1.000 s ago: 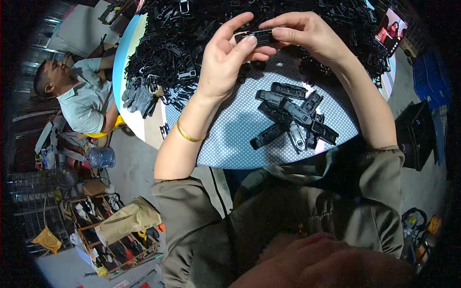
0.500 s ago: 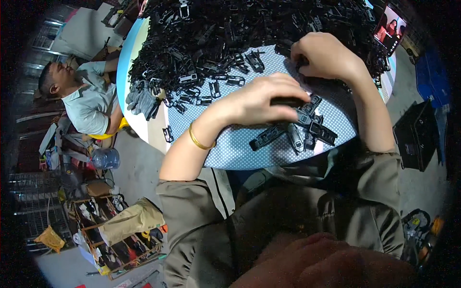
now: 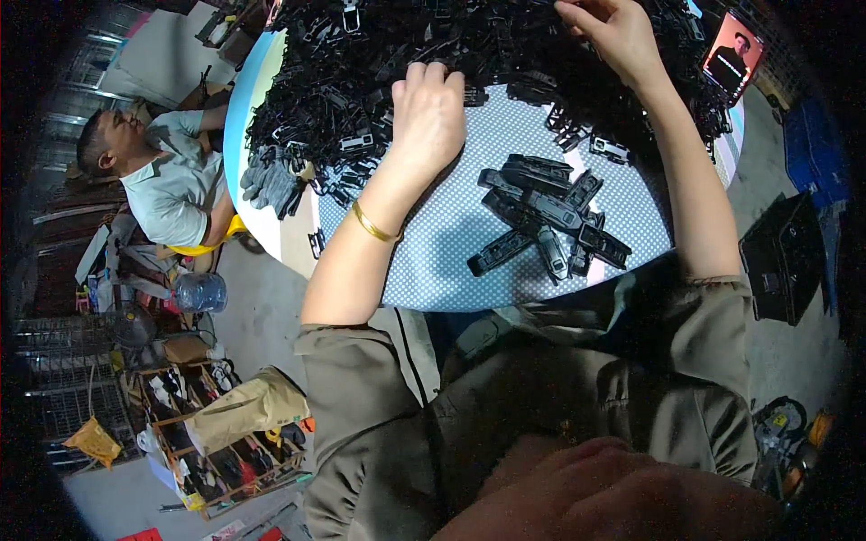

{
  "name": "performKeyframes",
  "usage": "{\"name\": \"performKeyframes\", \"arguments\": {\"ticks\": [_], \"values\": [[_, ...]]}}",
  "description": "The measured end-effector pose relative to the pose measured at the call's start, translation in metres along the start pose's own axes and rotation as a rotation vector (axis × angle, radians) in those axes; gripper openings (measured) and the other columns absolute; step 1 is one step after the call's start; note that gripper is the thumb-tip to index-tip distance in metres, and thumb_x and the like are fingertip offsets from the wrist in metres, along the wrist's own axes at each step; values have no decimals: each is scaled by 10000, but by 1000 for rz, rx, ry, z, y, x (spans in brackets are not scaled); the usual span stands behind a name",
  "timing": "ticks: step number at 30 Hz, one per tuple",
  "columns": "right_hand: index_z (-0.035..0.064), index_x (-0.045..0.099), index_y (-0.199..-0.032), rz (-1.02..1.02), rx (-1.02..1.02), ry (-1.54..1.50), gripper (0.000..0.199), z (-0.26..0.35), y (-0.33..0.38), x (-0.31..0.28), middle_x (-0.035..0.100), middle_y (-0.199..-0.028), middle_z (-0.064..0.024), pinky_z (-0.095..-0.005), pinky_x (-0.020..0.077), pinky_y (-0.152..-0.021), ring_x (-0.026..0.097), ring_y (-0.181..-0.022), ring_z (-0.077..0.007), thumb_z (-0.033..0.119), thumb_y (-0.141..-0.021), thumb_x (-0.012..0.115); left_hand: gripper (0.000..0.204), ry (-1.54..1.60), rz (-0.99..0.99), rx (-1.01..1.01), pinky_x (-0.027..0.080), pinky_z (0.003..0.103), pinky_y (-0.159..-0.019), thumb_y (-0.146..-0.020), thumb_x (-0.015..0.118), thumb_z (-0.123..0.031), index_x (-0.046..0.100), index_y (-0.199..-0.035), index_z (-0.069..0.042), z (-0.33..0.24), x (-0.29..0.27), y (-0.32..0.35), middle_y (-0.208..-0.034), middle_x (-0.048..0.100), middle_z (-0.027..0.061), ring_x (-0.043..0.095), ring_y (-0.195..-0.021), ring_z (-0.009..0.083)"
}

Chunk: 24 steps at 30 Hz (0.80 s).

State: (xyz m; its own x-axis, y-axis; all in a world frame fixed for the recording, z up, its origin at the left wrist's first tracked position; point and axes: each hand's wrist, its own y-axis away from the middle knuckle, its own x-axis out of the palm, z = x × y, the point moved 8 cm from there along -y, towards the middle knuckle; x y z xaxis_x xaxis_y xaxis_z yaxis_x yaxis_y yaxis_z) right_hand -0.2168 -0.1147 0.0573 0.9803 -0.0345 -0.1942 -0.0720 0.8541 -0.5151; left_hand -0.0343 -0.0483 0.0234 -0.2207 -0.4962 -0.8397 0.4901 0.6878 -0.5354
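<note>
At the black parts heap (image 3: 505, 41), our left hand (image 3: 428, 115) and right hand (image 3: 621, 38) bend fingers; we cannot tell if they pinch.

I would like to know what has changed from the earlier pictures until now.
The left hand and right hand no longer hold a black part between them. The left hand moved from above the small pile, left and forward, to the large heap; the right hand went farther forward over the heap. The screen shows another picture. The small pile and gray glove stayed in place.
</note>
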Motion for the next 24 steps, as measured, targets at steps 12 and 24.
{"name": "performKeyframes", "arguments": {"ticks": [12,24], "values": [[-8,609,-783,-79,-182,207,108,33,13,7,594,-671,-53,-222,432,-528,535,-583,-85,67,-714,642,302,125,29,-209,452,358,-773,-716,653,-194,616,-959,-19,65,-8,-28,-911,611,166,580,-857,302],[0,602,-961,280,-184,-204,184,22,24,48,610,-963,-60,-247,453,-817,569,-902,-126,54,-784,600,228,478,-164,-220,446,346,-636,-710,626,-106,626,-937,-86,36,-28,-20,-745,561,142,538,-698,288]]}}
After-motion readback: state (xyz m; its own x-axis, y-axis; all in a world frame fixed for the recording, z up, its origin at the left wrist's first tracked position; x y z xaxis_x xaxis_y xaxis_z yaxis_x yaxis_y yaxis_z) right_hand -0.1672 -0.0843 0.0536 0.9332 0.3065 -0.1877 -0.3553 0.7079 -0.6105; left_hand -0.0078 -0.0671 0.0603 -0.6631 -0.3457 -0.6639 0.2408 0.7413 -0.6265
